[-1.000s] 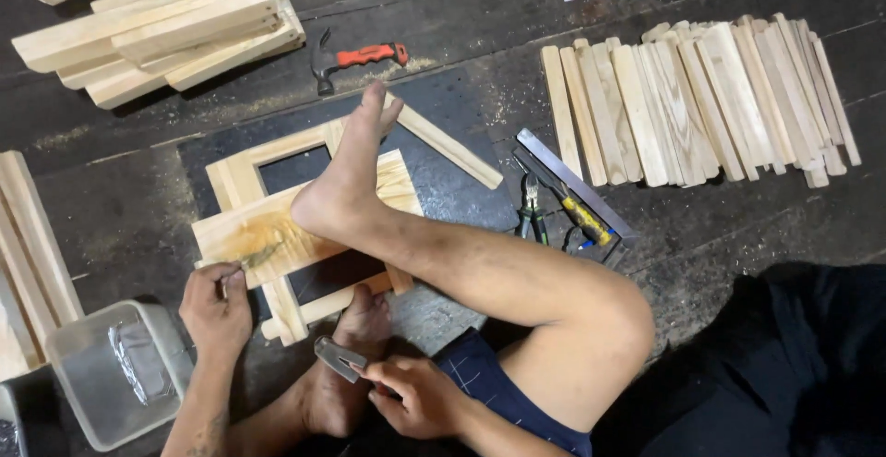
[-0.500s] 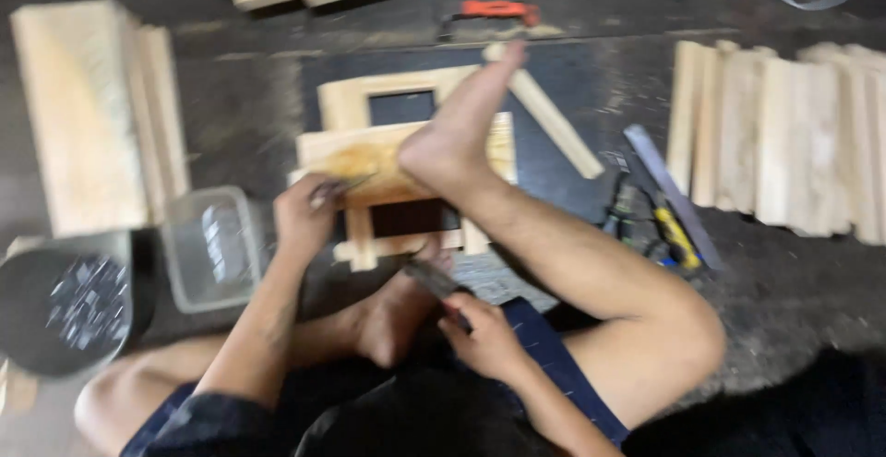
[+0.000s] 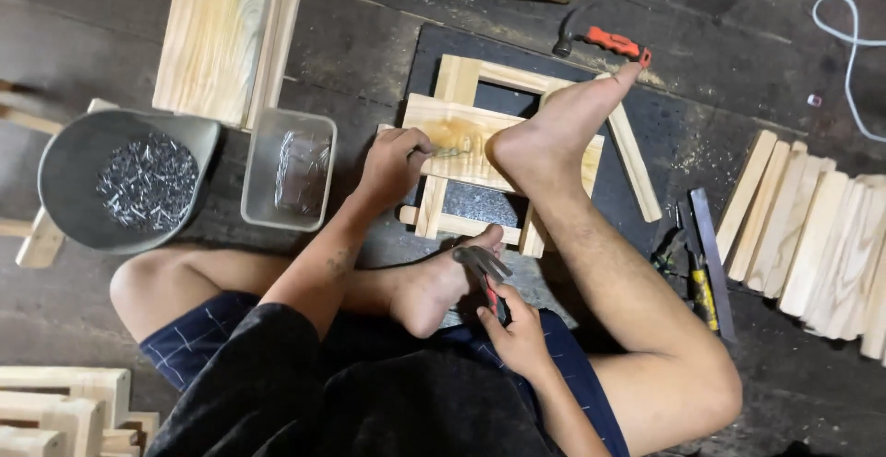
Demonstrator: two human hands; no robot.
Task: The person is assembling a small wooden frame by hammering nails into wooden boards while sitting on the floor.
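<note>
Head view, left hand: the left hand [image 3: 392, 163] rests on the wooden frame [image 3: 480, 148], fingers curled tight around a small nail [image 3: 449, 152] lying against the top slat.
Head view, right hand: the right hand [image 3: 517, 332] is closed around the handle of a hammer [image 3: 482, 268], whose head sits just beside the left foot [image 3: 441, 286], near the frame's lower edge.
Head view, frame: it lies on a dark mat [image 3: 646, 166] on the floor, pinned under the right foot [image 3: 554, 138].
Head view, around: a grey pan of nails [image 3: 148, 180], a clear tub [image 3: 288, 169], planks [image 3: 226, 37], a row of slats [image 3: 821, 235], a second orange-handled hammer [image 3: 604, 43], pliers and a flat bar [image 3: 711, 254].
Risk: the fingertips pinch close to the nail, so a stray blow could hit them; both bare feet lie close to the hammer's reach; if the foot slips, the frame could shift and the nail bend.
</note>
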